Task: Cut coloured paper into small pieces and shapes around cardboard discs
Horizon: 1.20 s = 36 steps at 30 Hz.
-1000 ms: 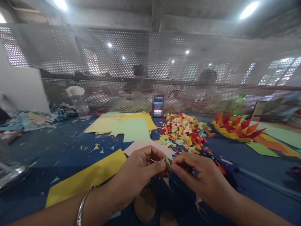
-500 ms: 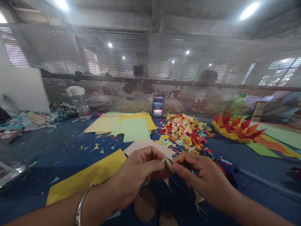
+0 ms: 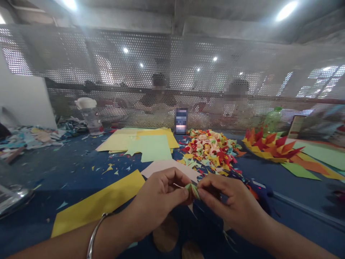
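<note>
A small pale-green folded paper piece [image 3: 192,190] is pinched between my two hands. My left hand [image 3: 164,198] grips its left side with thumb and forefinger, and a silver bangle circles that wrist. The right side of the piece is between the thumb and fingertips of my right hand [image 3: 225,198]. Just beyond my hands lies a sheet of pale pink paper [image 3: 167,166]. A yellow sheet [image 3: 99,201] lies under and beside my left forearm. Below my hands are two round brown discs [image 3: 165,235] on the dark blue table.
Behind my right hand is a heap of small folded paper pieces [image 3: 212,147]. Stacked paper sheets [image 3: 155,147], a phone [image 3: 181,121] and a lidded cup [image 3: 90,115] stand or lie farther back. An orange-red paper flower [image 3: 273,145] is at right, near a glue gun [image 3: 258,187].
The folded paper piece has turned slightly and looks a little more spread between my fingertips. Both hands stay in almost the same place.
</note>
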Each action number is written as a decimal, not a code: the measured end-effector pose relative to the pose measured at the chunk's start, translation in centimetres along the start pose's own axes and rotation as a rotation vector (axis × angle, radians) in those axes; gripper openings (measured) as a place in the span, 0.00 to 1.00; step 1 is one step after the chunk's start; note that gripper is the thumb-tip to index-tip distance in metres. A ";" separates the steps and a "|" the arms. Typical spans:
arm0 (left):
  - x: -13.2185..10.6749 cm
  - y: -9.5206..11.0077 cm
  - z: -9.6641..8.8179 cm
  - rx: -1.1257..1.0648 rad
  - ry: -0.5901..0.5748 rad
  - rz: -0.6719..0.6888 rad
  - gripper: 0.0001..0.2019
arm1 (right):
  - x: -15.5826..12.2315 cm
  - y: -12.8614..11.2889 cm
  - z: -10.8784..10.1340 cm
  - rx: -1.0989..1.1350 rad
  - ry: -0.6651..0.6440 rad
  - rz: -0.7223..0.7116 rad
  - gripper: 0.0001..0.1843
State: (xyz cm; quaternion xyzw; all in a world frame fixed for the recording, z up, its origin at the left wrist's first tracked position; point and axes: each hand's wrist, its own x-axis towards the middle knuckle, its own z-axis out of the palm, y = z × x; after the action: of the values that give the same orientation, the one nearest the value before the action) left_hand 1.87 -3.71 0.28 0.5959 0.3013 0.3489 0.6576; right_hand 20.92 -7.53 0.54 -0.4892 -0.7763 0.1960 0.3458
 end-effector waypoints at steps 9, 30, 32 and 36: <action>-0.2 -0.7 0.1 0.286 0.035 0.031 0.04 | -0.5 -0.3 0.4 -0.060 -0.032 -0.051 0.05; -0.6 -1.1 0.4 0.514 0.051 0.234 0.06 | -0.8 0.0 0.9 -0.155 0.028 -0.170 0.07; -0.7 -1.1 0.4 0.506 0.049 0.245 0.05 | -0.7 0.0 0.8 -0.147 0.029 -0.177 0.06; -0.8 -1.1 0.4 0.549 0.045 0.266 0.06 | -0.7 0.0 0.7 -0.168 0.025 -0.190 0.07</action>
State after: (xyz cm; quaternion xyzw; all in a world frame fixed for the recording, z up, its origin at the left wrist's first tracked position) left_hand 1.81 -4.60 -0.76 0.7776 0.3182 0.3507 0.4136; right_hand 20.63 -8.17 -0.21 -0.4431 -0.8285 0.0908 0.3303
